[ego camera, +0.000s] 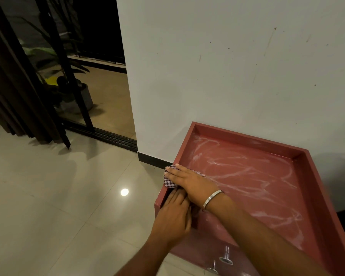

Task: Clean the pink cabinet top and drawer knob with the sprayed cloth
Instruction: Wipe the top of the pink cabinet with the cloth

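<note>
The pink cabinet top (247, 176) is a shallow recessed tray with raised rims, streaked with whitish smears. My right hand (189, 181), with a metal bangle on the wrist, lies flat on a checked cloth (168, 181) and presses it on the left rim near the front corner. My left hand (172, 214) rests on the cabinet's front-left corner just below, fingers together against the rim, holding nothing that I can see. Two metal drawer knobs (225, 256) (213, 268) stick out of the cabinet front, below my right forearm.
The cabinet stands against a white wall (227, 76). Glossy tiled floor (58, 196) spreads to the left. A dark sliding door frame (74, 108) with curtains and a potted plant (74, 96) beyond it is at the far left.
</note>
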`<state>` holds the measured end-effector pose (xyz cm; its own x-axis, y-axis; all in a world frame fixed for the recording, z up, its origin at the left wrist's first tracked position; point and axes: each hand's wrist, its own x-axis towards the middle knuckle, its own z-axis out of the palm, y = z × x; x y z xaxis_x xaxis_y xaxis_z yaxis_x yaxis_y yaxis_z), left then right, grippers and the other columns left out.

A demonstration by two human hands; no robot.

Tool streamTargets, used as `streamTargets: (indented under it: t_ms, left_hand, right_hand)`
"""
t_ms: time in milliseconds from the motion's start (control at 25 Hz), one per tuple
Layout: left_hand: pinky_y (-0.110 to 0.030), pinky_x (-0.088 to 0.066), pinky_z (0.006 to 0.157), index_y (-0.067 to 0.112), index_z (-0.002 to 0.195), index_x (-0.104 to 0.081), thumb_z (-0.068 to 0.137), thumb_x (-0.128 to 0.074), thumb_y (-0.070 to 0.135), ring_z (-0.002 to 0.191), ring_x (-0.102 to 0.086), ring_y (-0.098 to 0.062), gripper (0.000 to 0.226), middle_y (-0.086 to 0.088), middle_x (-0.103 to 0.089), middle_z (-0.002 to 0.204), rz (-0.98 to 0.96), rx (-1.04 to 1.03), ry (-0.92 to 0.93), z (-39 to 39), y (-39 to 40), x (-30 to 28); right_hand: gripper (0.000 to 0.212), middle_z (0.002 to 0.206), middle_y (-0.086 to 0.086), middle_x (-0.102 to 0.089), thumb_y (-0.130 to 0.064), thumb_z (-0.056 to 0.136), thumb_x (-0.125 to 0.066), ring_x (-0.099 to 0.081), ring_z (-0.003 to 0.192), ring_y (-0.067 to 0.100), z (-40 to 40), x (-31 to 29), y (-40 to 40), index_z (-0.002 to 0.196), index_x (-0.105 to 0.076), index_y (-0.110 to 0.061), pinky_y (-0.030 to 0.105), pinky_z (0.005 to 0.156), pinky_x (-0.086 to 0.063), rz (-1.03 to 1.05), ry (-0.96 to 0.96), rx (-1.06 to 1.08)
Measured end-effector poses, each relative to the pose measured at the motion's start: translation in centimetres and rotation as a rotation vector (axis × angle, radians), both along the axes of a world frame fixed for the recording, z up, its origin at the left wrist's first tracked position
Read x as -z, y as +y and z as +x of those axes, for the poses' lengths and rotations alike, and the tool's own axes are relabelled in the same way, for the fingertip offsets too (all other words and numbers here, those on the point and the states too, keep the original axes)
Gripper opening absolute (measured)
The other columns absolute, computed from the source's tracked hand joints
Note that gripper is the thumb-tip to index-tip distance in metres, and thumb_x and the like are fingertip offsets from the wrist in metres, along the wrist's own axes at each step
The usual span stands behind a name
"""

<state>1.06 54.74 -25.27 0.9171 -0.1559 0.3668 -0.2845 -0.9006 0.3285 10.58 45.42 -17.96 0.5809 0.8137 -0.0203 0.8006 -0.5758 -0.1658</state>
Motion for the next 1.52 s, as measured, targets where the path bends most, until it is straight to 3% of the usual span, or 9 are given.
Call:
streamTargets:
  t_ms: [80,200,320,520,720,840,1040,1320,1520]
  left_hand:
    - [-0.034,-0.021,0.111,0.016,0.131,-0.055,0.074,-0.068,0.032,0.123,-0.058,-0.018,0.061,-0.003,-0.061,0.131,0.088,-0.066,0.06,1.7,-0.5,-1.4]
    - [-0.037,-0.014,0.118,0.01,0.135,-0.051,0.08,-0.057,0.031,0.135,-0.044,-0.029,0.059,-0.011,-0.051,0.142,0.173,-0.037,0.109,4.7,-0.1,-2.8]
    - [-0.025,-0.003,0.118,0.016,0.143,-0.043,0.091,-0.042,0.028,0.142,-0.031,-0.018,0.053,-0.003,-0.04,0.15,0.128,0.102,0.068,7.4,1.7,-4.0]
    - [-0.028,0.012,0.117,0.017,0.154,0.005,0.096,-0.029,0.048,0.147,0.017,-0.011,0.074,0.003,0.017,0.16,0.084,0.013,0.184,11.9,2.8,-3.2]
    - [-0.028,0.01,0.115,0.016,0.153,0.007,0.094,-0.03,0.05,0.147,0.017,-0.014,0.078,0.0,0.017,0.161,0.07,-0.033,0.215,14.8,2.3,-2.5]
    - [-0.028,0.008,0.117,0.016,0.153,0.007,0.095,-0.031,0.044,0.148,0.015,-0.013,0.075,0.0,0.016,0.161,0.032,-0.032,0.214,15.3,2.4,-2.5]
    - [-0.028,0.005,0.121,0.015,0.153,0.006,0.096,-0.031,0.036,0.148,0.014,-0.012,0.072,-0.001,0.014,0.161,-0.008,-0.017,0.212,15.2,2.3,-2.8]
    - [-0.027,0.005,0.121,0.017,0.154,0.006,0.096,-0.031,0.032,0.147,0.014,-0.009,0.07,0.002,0.013,0.161,-0.021,-0.023,0.203,15.4,2.3,-2.7]
    - [-0.026,0.006,0.12,0.017,0.154,0.006,0.096,-0.031,0.031,0.147,0.016,-0.009,0.07,0.003,0.015,0.161,-0.012,-0.028,0.225,15.3,2.3,-3.0]
  right_hand:
    - [0.075,0.161,-0.003,-0.013,0.014,0.087,-0.04,-0.004,0.15,0.018,1.7,-0.1,0.2,0.15,-0.022,-0.022,0.028,0.121,-0.006,0.019,0.053,0.058]
    - [0.071,0.16,-0.004,-0.017,0.013,0.088,-0.039,-0.008,0.149,0.017,4.5,-0.2,0.1,0.148,-0.027,-0.022,0.029,0.121,-0.009,0.069,0.115,0.146]
    - [0.062,0.16,-0.003,-0.016,0.004,0.094,-0.037,-0.009,0.149,0.019,6.9,0.3,0.1,0.149,-0.025,-0.022,0.03,0.121,-0.008,0.102,0.101,0.274]
    - [0.061,0.161,0.006,-0.013,0.005,0.094,-0.034,-0.012,0.148,0.026,12.8,1.3,-1.4,0.151,-0.017,-0.011,0.035,0.122,-0.012,0.063,-0.085,0.713]
    - [0.053,0.147,0.022,-0.034,-0.008,0.089,-0.05,-0.03,0.138,0.034,17.5,1.8,-0.7,0.138,-0.034,0.005,0.037,0.117,-0.024,0.202,0.04,1.03]
    - [0.047,0.151,0.015,-0.035,-0.017,0.089,-0.048,-0.026,0.142,0.03,18.4,2.2,0.6,0.133,-0.047,-0.001,0.034,0.12,-0.019,0.28,0.204,0.893]
    - [0.053,0.16,0.001,-0.019,-0.026,0.097,-0.034,-0.027,0.144,0.023,19.0,2.6,-2.6,0.149,-0.025,-0.023,0.042,0.117,-0.028,-0.112,0.101,0.623]
    - [0.051,0.159,0.003,-0.02,-0.033,0.101,-0.023,-0.012,0.148,0.023,18.2,6.2,1.3,0.149,-0.024,-0.015,0.042,0.121,-0.014,0.184,0.007,0.826]
    - [0.049,0.152,0.005,-0.033,-0.034,0.099,-0.031,-0.024,0.144,0.024,18.0,6.2,1.2,0.144,-0.034,-0.015,0.045,0.118,-0.02,0.229,-0.072,0.949]
